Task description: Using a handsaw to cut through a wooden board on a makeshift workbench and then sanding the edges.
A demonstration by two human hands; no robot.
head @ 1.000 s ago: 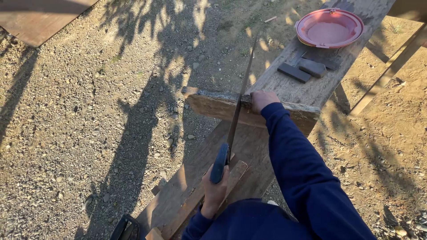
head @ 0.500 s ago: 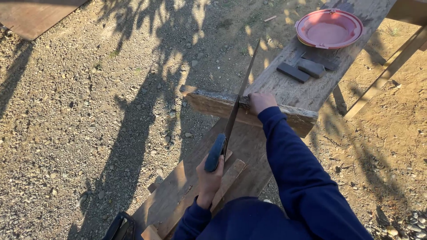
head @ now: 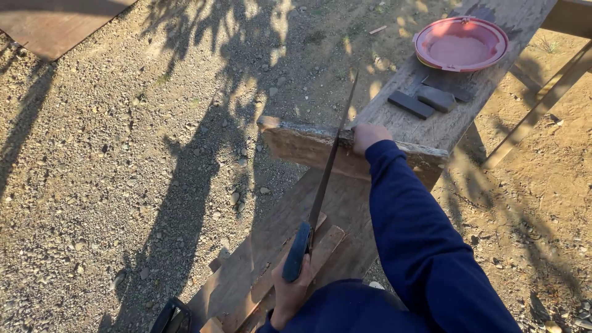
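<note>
Gravel ground point(head: 123, 154) outdoors, tree shadows cast across it, bare dirt at the right edge. Nearest, at bottom centre, the left hand point(head: 290, 290) is seen wrapped closed around the blue handle point(head: 298, 251) of a long blade point(head: 332, 161), likely a machete or saw; edge detail cannot be resolved. Blade is run from bottom centre up to mid-frame, laid across the end of a weathered plank point(head: 425, 123) where a cross board point(head: 302, 145) is fixed. Lower planks point(head: 271, 246) are stacked underneath it. Right hand point(head: 368, 135), dark blue sleeve, is pressed on the plank end just beside the blade; fingers appear curled over the edge, nothing held loose.

Judgement: blade is thin steel, light, stiff along its length but likely springy sideways; edge sharp, so hold is best kept at the handle only. Plank looks heavy, rough, rigid.

Further up the plank, upper right, two dark rectangular blocks point(head: 425, 102) are lain side by side, probably whetstones. Beyond them a shallow pink basin point(head: 461, 43) is set on the plank. Rusty sheet point(head: 61, 24) at upper left.
</note>
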